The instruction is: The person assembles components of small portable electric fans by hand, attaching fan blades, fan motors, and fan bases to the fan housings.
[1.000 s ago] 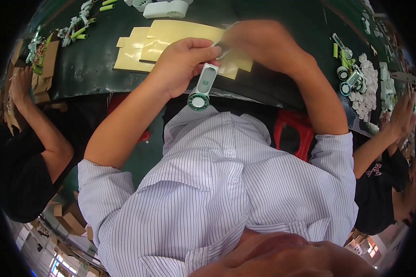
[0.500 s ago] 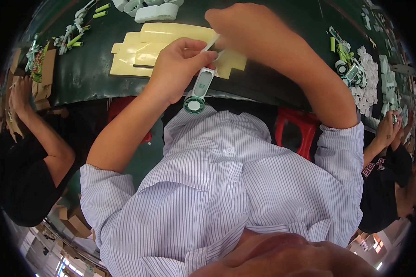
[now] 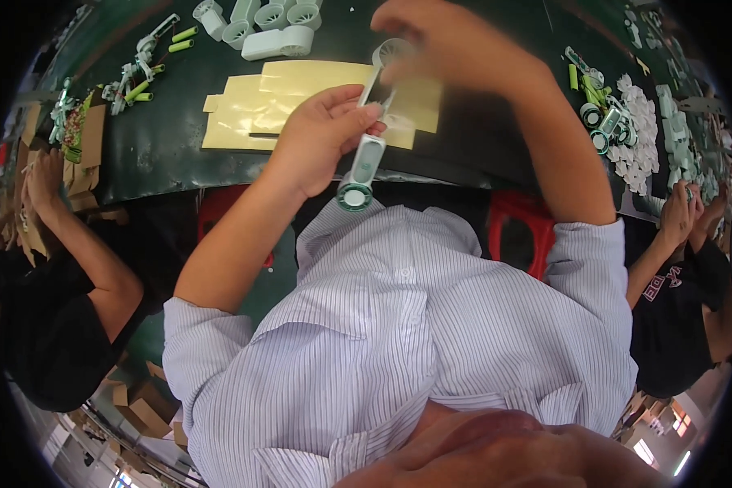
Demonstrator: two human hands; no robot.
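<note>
My left hand (image 3: 317, 142) pinches the middle of a pale handheld fan casing (image 3: 369, 159) between thumb and fingers. The lower end of the casing carries a green-rimmed round part and hangs over the table's near edge. At its far end a round ring (image 3: 392, 52) shows above the fingers. Smeared by motion, my right hand (image 3: 455, 49) is beside that ring; whether it touches the ring I cannot tell. Beneath both hands lie yellow glossy sheets (image 3: 236, 110) with a thin dark strip (image 3: 266, 135).
White fan shells (image 3: 278, 42) stand at the back of the dark green table (image 3: 163, 146). Green cylinders (image 3: 142, 89) and wired parts lie at left. Assemblies (image 3: 606, 130) and white pieces (image 3: 636, 134) are at right. Co-workers' arms (image 3: 93, 252) flank me; red stools (image 3: 516, 232) are below.
The casing in my left hand has shifted slightly right and down in view, and its far ring now shows. My right hand has moved up and left, uncovering it.
</note>
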